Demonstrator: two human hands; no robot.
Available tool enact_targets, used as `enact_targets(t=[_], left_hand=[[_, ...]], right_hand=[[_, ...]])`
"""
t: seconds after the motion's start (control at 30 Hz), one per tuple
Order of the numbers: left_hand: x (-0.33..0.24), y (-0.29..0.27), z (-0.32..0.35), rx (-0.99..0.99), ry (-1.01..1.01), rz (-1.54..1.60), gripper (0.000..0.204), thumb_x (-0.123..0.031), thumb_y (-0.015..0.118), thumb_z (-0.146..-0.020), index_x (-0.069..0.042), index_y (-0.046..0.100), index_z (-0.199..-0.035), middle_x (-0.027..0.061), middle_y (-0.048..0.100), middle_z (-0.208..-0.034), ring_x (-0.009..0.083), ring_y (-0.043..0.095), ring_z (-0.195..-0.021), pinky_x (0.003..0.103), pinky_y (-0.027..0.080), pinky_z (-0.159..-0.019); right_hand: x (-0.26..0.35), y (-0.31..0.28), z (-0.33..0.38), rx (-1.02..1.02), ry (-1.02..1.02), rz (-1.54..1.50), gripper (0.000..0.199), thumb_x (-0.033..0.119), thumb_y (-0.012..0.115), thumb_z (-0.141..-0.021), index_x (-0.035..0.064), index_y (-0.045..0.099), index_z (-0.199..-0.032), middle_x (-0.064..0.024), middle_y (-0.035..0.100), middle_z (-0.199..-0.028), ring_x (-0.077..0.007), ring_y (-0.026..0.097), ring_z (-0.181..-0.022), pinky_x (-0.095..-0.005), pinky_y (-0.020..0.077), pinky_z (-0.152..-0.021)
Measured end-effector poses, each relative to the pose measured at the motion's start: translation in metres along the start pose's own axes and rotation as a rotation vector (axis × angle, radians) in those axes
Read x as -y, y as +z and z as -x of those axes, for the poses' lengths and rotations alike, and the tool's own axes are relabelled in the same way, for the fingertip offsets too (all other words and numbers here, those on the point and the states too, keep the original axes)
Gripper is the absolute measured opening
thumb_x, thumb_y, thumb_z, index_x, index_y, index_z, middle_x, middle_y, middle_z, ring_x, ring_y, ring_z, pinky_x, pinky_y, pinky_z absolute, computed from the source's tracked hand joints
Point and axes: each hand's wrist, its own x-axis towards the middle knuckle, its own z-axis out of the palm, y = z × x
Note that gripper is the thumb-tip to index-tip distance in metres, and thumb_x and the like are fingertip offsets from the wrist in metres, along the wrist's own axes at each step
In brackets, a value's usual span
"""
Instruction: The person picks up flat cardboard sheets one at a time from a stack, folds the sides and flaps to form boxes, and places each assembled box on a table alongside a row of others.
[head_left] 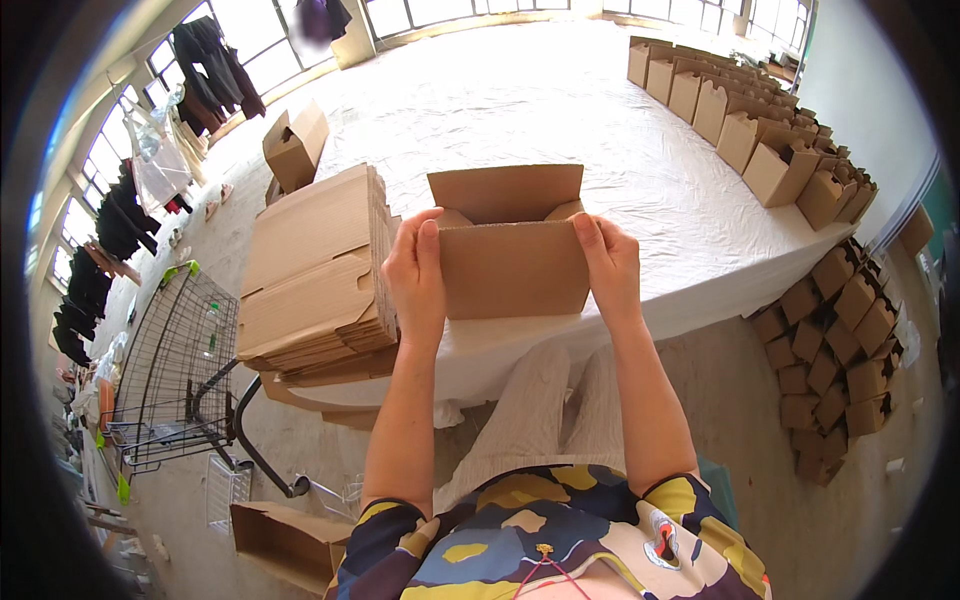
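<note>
White-covered table, left hand and right hand each with closed grip on open cardboard box, inside hidden

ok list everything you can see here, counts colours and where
cardboard box: one, brown, half folded, held at the table's near edge
flat carton stack: one pile, brown, table's left end
open box: one, brown, beyond the stack
finished boxes: many, brown, rows along the table's far right
floor boxes: many, brown, piled on the floor at right
table: one, white covering
wire cart: one, black, floor at left
hanging clothes: several, dark, by the left windows
left hand: on the box's left side
right hand: on the box's right side
</note>
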Motion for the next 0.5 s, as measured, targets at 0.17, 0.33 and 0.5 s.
enact_targets(t=[0.17,0.33,0.5], left_hand=[[-0.01,0.008,-0.002,-0.017,-0.038,-0.047,0.027,-0.025,0.058,-0.106,-0.005,0.073,-0.115,-0.0018,0.052,-0.073,0.0083,0.042,-0.066,0.028,0.035,-0.06],[0.001,0.015,-0.003,-0.045,0.217,-0.198,0.015,-0.012,0.064,-0.099,-0.005,0.074,-0.107,0.0029,0.067,-0.096,0.0158,0.056,-0.089,0.031,0.046,-0.072],[0.012,0.014,0.002,0.025,0.241,-0.217,0.014,-0.009,0.064,-0.096,-0.001,0.074,-0.092,0.0056,0.072,-0.098,0.0243,0.059,-0.101,0.037,0.049,-0.084]], right_hand=[[0.007,0.01,-0.005,-0.106,-0.01,0.026,0.034,0.031,0.069,-0.1,-0.0028,0.074,-0.099,0.0029,0.051,-0.06,-0.0065,0.044,-0.061,-0.0255,0.0371,-0.057],[-0.007,0.008,-0.01,-0.123,-0.091,0.196,0.018,0.014,0.073,-0.09,0.0006,0.075,-0.102,-0.0046,0.063,-0.086,-0.0125,0.055,-0.075,-0.029,0.046,-0.066],[-0.018,0.007,-0.012,-0.115,-0.226,0.267,0.022,0.001,0.064,-0.082,0.0019,0.074,-0.102,-0.0119,0.06,-0.123,-0.019,0.059,-0.096,-0.032,0.0512,-0.078]])
